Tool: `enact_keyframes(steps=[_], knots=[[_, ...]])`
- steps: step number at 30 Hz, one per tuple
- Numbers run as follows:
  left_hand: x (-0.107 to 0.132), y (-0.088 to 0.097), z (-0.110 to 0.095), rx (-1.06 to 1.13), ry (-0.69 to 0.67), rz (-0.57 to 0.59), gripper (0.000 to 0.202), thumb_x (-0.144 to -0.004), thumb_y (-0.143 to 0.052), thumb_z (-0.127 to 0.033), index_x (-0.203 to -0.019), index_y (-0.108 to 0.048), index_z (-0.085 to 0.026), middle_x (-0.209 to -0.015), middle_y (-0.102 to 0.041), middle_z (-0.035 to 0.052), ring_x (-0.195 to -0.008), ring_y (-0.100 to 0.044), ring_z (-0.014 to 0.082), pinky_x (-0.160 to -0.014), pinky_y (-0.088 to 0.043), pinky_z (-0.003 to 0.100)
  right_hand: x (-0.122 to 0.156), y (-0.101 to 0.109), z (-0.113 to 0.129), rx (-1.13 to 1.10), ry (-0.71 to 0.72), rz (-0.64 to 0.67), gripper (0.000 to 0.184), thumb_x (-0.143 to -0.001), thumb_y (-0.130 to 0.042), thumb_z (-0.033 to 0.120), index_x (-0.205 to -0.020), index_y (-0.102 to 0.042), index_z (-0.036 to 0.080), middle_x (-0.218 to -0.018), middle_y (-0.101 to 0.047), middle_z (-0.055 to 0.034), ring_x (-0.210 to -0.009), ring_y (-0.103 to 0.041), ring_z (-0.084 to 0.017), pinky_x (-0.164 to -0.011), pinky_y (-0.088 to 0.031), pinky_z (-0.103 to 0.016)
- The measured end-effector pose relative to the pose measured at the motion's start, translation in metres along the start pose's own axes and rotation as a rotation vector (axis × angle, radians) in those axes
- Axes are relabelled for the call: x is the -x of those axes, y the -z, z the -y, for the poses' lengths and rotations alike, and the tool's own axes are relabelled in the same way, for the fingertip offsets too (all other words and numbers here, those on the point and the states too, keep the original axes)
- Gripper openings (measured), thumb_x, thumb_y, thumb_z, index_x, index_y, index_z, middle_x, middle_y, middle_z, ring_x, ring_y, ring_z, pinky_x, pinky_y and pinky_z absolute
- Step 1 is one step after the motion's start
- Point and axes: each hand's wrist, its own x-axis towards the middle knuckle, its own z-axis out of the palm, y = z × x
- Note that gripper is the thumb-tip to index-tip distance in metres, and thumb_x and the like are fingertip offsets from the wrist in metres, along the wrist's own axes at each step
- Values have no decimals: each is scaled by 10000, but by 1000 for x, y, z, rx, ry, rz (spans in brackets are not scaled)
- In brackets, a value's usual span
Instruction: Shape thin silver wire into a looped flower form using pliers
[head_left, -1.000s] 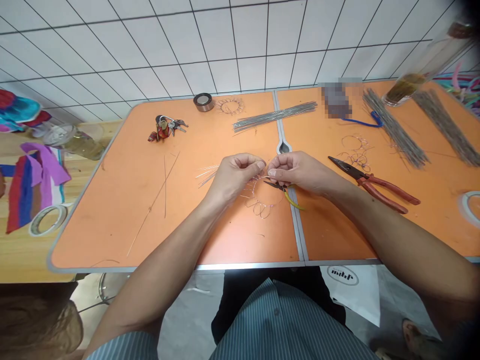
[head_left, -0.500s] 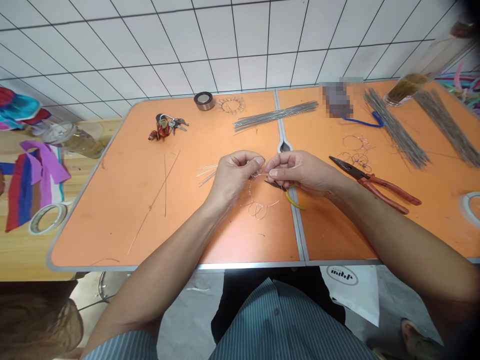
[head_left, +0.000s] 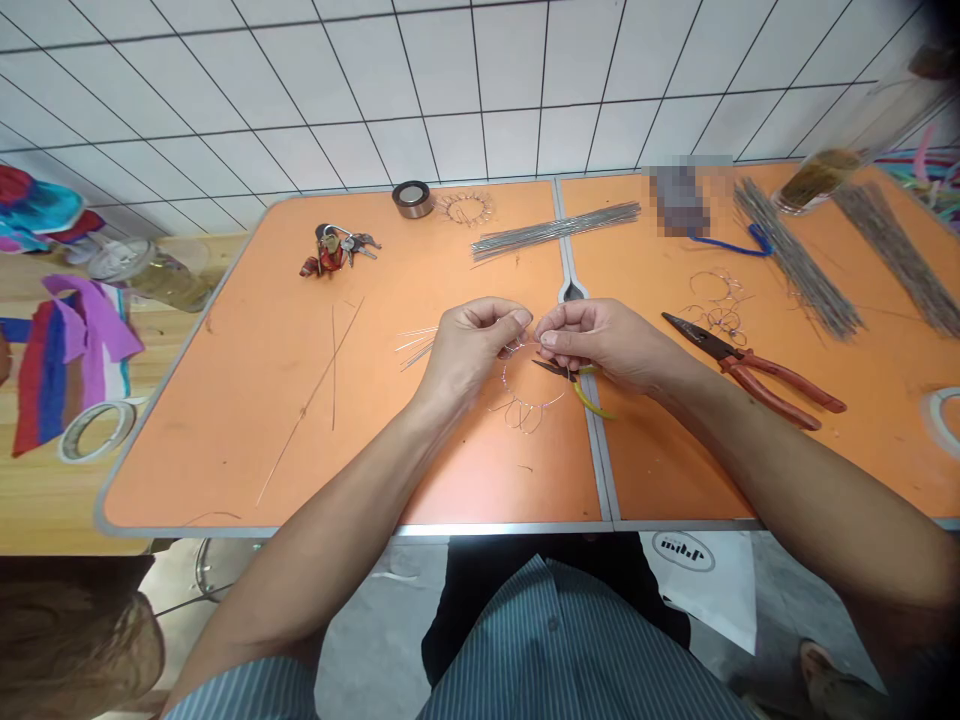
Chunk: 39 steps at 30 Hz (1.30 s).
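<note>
Between my hands hangs a thin wire ring (head_left: 534, 404) with small loops along its lower edge. My left hand (head_left: 480, 345) pinches the ring's upper left part between thumb and forefinger. Close beside it, my right hand (head_left: 589, 340) pinches the wire at the upper right, fingertips almost meeting the left ones. The fingers partly cover the wire there. Below my right hand lie small pliers with a yellow handle (head_left: 594, 402), their dark jaws pointing left. Several loose straight wires (head_left: 416, 345) stick out to the left of my left hand.
Red-handled pliers (head_left: 750, 365), coiled wire pieces (head_left: 720, 300) and wire bundles (head_left: 799, 260) lie on the right. Another wire bundle (head_left: 555, 232), a tape roll (head_left: 412, 199), a looped wire ring (head_left: 465, 208) and keys (head_left: 341, 248) are towards the back. Ribbons (head_left: 94, 330) hang at left.
The view has shifted slightly, so everything sits a little further right. Both hands keep their pinch on the wire ring, with hardly any movement of the fingers.
</note>
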Motion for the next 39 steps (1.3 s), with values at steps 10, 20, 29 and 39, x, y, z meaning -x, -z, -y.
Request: enact_keyframes(steps=[10,20,29,39], knots=[[-1,0,2,-46,-28,-11,131,-784,-848,-291,-723,-800,-185,-683,-678,12,-640,-535,114,-626,-428,257,3,-1,3,23,14,52,218,-876,-881,362,-931,-771,181,-811,-739,-39,-645,-560,-103,-565,-425,-230],[3,-4,-8,34,105,50,227,-669,-942,-365,-669,-800,-187,-666,-692,37,-595,-510,114,-539,-381,255,1,2,-2,40,4,78,234,-772,-907,319,-884,-750,186,-743,-692,12,-596,-535,-91,-535,-401,-220],[-1,-2,1,56,98,68,246,-620,-980,-321,-711,-810,-169,-628,-656,5,-597,-503,103,-599,-402,258,3,1,1,56,-24,29,238,-780,-929,296,-872,-740,185,-727,-680,2,-605,-521,-97,-532,-390,-226],[-4,2,1,42,84,54,282,-650,-968,-382,-729,-800,-170,-677,-683,20,-610,-496,104,-610,-408,268,1,5,3,101,-1,64,372,-893,-854,533,-848,-746,181,-873,-743,-44,-642,-516,-91,-574,-422,-237]])
